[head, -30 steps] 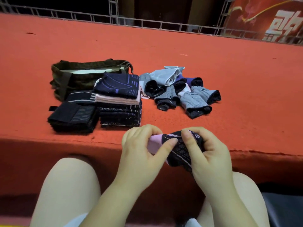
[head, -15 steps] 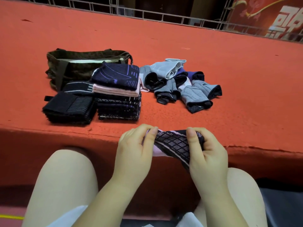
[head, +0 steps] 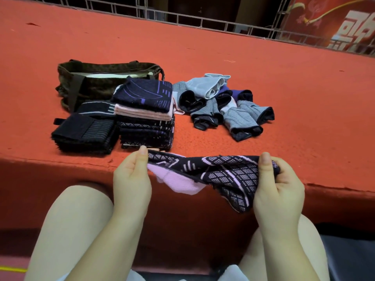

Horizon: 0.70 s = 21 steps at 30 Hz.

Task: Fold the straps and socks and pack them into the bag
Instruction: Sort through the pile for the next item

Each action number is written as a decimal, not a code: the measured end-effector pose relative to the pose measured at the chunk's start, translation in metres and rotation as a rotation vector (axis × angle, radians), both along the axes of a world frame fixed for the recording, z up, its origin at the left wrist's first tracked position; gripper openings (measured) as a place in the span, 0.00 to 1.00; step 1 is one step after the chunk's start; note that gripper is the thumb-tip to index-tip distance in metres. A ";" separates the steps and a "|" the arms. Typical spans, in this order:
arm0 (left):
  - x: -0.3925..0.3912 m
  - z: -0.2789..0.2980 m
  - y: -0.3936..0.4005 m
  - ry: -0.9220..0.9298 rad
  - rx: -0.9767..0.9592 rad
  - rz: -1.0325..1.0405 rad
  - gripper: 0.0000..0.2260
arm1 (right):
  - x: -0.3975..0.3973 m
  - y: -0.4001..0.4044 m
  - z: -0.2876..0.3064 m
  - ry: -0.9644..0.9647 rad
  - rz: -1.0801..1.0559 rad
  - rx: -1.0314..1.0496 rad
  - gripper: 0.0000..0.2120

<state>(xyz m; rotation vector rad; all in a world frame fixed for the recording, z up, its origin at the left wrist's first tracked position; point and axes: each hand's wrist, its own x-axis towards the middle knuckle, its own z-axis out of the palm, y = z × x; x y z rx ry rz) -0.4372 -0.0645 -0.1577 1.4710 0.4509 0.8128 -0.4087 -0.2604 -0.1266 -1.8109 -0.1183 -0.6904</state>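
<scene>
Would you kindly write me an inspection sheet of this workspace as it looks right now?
Surface: red carpeted ledge, front edge worn.
Job's things: patterned sock stretched between both hands; sock stack and folded black straps in front of the open olive bag; loose grey pile of unfolded pieces to the right.
Clutter: nothing seen.
Grippers: left hand pinches the sock's pink end; right hand grips the dark end.
Cables: nothing seen.
Surroundings: metal railing behind the ledge, red banner at the far right; the person's knees below.
</scene>
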 end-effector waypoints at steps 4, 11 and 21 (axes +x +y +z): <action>0.005 -0.001 0.012 -0.046 -0.206 0.080 0.19 | 0.006 -0.009 0.001 -0.014 -0.055 -0.018 0.14; 0.006 0.000 0.024 -0.046 -0.274 0.043 0.19 | 0.015 -0.023 -0.007 0.024 -0.108 -0.067 0.15; 0.015 0.001 0.024 -0.021 -0.070 -0.003 0.17 | 0.042 -0.042 -0.016 0.178 -0.074 -0.081 0.18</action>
